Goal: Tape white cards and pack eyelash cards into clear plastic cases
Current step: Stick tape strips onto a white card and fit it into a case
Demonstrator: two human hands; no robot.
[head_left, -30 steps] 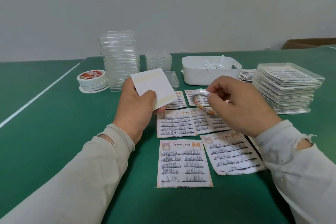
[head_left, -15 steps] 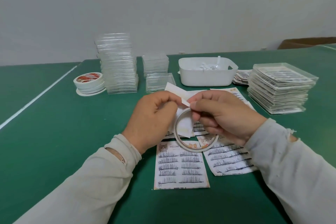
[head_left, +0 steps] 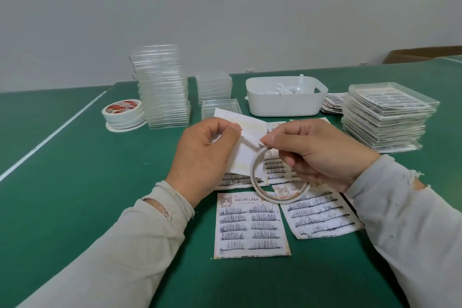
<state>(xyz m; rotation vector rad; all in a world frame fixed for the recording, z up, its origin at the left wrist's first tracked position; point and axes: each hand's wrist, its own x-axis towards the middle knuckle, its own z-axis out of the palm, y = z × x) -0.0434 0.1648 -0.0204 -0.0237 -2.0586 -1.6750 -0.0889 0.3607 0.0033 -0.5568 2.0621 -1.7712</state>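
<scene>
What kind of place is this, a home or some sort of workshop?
Most likely a small hand-packing workstation. A green table holds stacks of clear plastic cases, a pile of filled cases, loose eyelash cards and tape rolls.

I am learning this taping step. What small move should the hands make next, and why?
Probably press the pulled tape end down onto the white paper card. The left hand holds the card upright, and the right hand pinches the thin white tape ring with its free end at the card's face.
</scene>
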